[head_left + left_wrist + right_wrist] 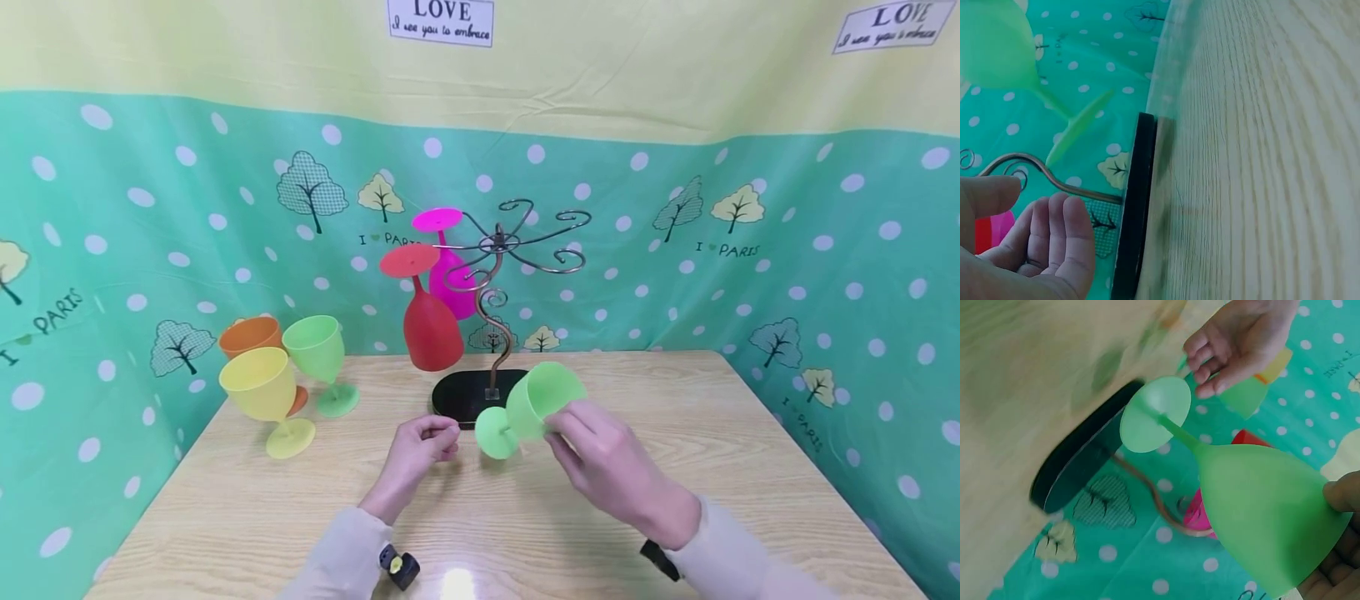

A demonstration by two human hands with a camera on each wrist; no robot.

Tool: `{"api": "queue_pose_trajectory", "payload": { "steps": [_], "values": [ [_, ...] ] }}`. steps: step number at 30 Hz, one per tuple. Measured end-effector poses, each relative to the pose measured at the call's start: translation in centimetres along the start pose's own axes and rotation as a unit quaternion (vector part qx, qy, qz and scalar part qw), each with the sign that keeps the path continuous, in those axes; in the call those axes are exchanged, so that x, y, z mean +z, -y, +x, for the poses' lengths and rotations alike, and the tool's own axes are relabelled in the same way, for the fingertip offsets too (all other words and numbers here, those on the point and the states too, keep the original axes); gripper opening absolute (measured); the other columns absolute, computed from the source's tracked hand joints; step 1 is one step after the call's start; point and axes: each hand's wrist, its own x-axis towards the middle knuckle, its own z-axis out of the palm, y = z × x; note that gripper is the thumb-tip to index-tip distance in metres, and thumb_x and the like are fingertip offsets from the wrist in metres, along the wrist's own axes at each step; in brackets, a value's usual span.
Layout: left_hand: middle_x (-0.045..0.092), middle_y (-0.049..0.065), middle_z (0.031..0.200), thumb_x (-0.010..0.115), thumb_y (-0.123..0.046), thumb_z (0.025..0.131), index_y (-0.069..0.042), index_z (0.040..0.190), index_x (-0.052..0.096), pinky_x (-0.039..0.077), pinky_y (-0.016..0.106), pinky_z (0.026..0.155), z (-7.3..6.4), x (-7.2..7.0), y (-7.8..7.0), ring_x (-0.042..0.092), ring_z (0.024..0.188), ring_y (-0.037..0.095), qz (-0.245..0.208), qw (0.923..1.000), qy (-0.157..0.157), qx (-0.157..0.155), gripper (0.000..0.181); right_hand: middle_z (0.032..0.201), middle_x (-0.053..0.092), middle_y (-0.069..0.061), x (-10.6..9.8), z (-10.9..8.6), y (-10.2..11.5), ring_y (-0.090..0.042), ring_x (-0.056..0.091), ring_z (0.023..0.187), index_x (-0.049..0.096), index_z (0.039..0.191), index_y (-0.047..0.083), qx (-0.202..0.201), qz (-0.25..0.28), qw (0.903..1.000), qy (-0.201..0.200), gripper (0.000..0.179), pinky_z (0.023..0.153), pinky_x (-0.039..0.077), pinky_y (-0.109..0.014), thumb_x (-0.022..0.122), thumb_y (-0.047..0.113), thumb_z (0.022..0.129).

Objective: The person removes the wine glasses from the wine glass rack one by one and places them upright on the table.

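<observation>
A light green goblet (546, 398) is tilted in the air, its bowl toward the right and its foot toward the left. My right hand (611, 462) pinches it at the rim, the thumb (1342, 492) on the outside of the bowl. Beside the foot, my left hand (422, 454) has loosely curled fingers with nothing between them; in the left wrist view the hand (1041, 244) shows a gap between thumb and fingers. Behind both stands a metal rack (495, 333) with curled arms on a black base (453, 396). A red goblet (433, 333) and a magenta goblet (452, 283) hang upside down from it.
On the left of the wooden table (637, 542) stand a yellow goblet (262, 387), another green goblet (318, 346) and an orange goblet (250, 333), close together and upright. A dotted green curtain (675, 292) encloses the back and sides. Several rack arms to the right hold nothing.
</observation>
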Motion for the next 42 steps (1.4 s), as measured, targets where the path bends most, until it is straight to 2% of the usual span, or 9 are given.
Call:
{"api": "queue_pose_trajectory", "payload": {
  "steps": [7,9,14,18,24,32,36,42],
  "values": [
    [0.064,0.017,0.085,0.067,-0.005,0.087,0.011,0.106,0.061,0.058,0.035,0.070,1.2,-0.2,0.0,0.062,0.070,0.019,0.012,0.9998,-0.014,-0.009,0.025,0.084,0.060,-0.001,-2.0,0.0,-2.2,-0.013,0.054,0.070,0.065,0.091,0.004,0.025,-0.048,0.9979,0.037,0.008,0.060,0.051,-0.025,0.059,0.008,0.089],
    [0.064,0.019,0.086,0.068,-0.005,0.087,0.010,0.106,0.061,0.058,0.035,0.070,1.5,-0.3,0.0,0.062,0.070,0.020,0.016,0.9997,-0.016,-0.011,0.025,0.084,0.060,-0.001,-2.4,0.0,-2.8,-0.014,0.054,0.070,0.065,0.091,0.004,0.029,-0.059,0.9970,0.042,0.006,0.059,0.051,-0.027,0.061,0.006,0.086],
    [0.065,0.022,0.090,0.067,-0.004,0.086,0.009,0.105,0.062,0.058,0.035,0.069,2.7,-0.5,0.2,0.064,0.072,0.025,0.028,0.9990,-0.032,-0.011,0.023,0.082,0.059,-0.002,-3.0,-0.3,-4.8,-0.015,0.054,0.068,0.064,0.090,0.003,0.034,-0.086,0.9947,0.043,0.009,0.055,0.050,-0.028,0.065,0.002,0.081],
    [0.065,0.016,0.085,0.067,-0.002,0.086,0.009,0.103,0.062,0.058,0.040,0.071,3.8,-0.9,0.6,0.064,0.075,0.030,0.031,0.9981,-0.051,-0.014,0.022,0.080,0.058,-0.003,-3.3,-0.4,-6.3,-0.015,0.053,0.067,0.064,0.089,0.002,0.031,-0.108,0.9928,0.041,0.009,0.051,0.048,-0.029,0.063,0.002,0.080],
    [0.065,0.013,0.085,0.068,-0.004,0.085,0.007,0.104,0.062,0.057,0.043,0.074,5.0,-1.5,0.9,0.064,0.075,0.030,0.055,0.9957,-0.070,-0.027,0.023,0.079,0.060,-0.005,-3.7,-0.5,-8.5,-0.020,0.054,0.068,0.065,0.089,0.000,0.035,-0.129,0.9902,0.041,0.014,0.056,0.047,-0.033,0.068,-0.002,0.075],
    [0.060,0.008,0.074,0.069,-0.006,0.083,0.005,0.101,0.061,0.054,0.036,0.063,6.2,-1.7,1.3,0.062,0.066,0.027,0.111,0.9887,-0.094,-0.037,0.022,0.075,0.061,-0.008,-3.9,-1.0,-11.9,-0.022,0.055,0.065,0.065,0.087,-0.001,0.053,-0.157,0.9853,0.041,0.015,0.053,0.045,-0.035,0.070,-0.005,0.073],
    [0.058,0.008,0.075,0.069,-0.007,0.083,0.006,0.104,0.059,0.051,0.030,0.058,6.6,-1.7,1.4,0.062,0.064,0.027,0.125,0.9858,-0.105,-0.040,0.027,0.074,0.060,-0.009,-4.0,-1.0,-13.5,-0.023,0.054,0.064,0.065,0.086,-0.002,0.068,-0.169,0.9816,0.057,0.013,0.053,0.044,-0.037,0.069,-0.005,0.075],
    [0.059,0.012,0.087,0.070,-0.006,0.081,0.007,0.106,0.058,0.054,0.030,0.061,7.0,-1.4,1.5,0.064,0.065,0.026,0.123,0.9838,-0.118,-0.056,0.031,0.070,0.055,-0.007,-4.5,-0.8,-15.3,-0.021,0.047,0.059,0.063,0.084,-0.001,0.122,-0.177,0.9707,0.107,0.008,0.050,0.042,-0.033,0.066,-0.004,0.078]
  ]
}}
